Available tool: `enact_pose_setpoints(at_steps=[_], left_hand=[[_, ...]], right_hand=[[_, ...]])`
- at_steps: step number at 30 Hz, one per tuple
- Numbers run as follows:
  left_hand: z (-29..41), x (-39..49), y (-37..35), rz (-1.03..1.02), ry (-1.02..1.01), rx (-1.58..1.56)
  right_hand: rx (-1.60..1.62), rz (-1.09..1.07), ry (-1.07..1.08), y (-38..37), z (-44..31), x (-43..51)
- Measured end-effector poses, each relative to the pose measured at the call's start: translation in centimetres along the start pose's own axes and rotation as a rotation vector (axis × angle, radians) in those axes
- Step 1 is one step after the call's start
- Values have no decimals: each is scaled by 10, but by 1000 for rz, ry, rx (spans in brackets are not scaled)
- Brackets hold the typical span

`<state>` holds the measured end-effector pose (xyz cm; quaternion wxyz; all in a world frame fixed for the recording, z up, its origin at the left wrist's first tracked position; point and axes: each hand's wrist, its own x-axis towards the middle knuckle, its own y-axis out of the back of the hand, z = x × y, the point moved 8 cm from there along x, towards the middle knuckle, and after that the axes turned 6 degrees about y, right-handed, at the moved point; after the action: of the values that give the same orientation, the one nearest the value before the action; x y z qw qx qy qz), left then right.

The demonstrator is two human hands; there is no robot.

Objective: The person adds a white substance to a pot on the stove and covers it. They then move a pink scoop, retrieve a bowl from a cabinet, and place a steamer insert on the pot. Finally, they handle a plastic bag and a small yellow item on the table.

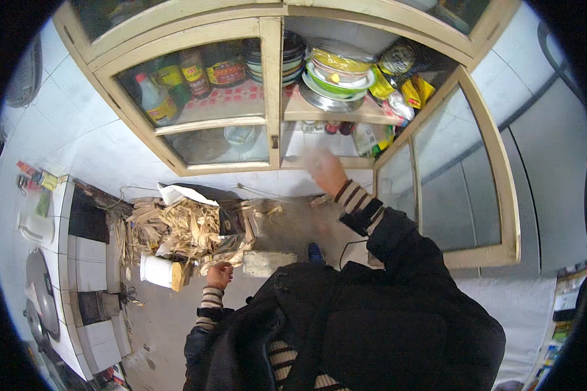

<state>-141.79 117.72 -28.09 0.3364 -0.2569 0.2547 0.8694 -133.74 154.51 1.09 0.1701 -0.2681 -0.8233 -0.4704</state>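
Observation:
My right hand (pixel 325 171) is raised in front of the lower shelf of a wooden wall cabinet (pixel 273 54). It is motion-blurred, so its fingers and anything in them cannot be made out. Small jars (pixel 314 127) and a plastic bag (pixel 369 139) with green and yellow print sit on that shelf. Above them, bowls (pixel 340 80) are stacked on a metal dish (pixel 330 100). The right glazed door (pixel 510 220) stands swung out beside my right arm. My left hand (pixel 219 276) hangs low with loosely curled fingers and appears to hold nothing.
Behind the closed left door (pixel 186 44) are a capped bottle (pixel 159 105) and several jars. Wood scraps and dry husks (pixel 191 220) are heaped on the floor, near a pale block (pixel 269 263). A tiled stove (pixel 94 264) with a pot lid (pixel 44 283) stands left.

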Motion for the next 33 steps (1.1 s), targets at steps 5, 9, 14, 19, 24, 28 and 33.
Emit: enact_pose_setpoints(at_steps=[5, 9, 14, 19, 24, 28, 33], left_hand=[[5, 11, -4, -112, -96, 69], [-5, 11, -5, -188, -54, 143], [-21, 3, 2, -188, -48, 199], [-42, -4, 23, -136, 10, 138], [-56, -12, 44, -80, 75, 107], [-66, -20, 47, -11, 114, 47], [-81, -27, 29, -22, 188, 46]], right_hand=[[198, -161, -285, 1, -49, -73], [289, -261, -561, 42, -69, -154], [279, -720, -962, 102, -70, -293], [348, -295, -1423, 198, -5, -388], [744, 120, -1518, 219, 31, -386], [308, -286, -1019, 209, 10, -333], [391, -291, -1022, 170, -3, -292]])
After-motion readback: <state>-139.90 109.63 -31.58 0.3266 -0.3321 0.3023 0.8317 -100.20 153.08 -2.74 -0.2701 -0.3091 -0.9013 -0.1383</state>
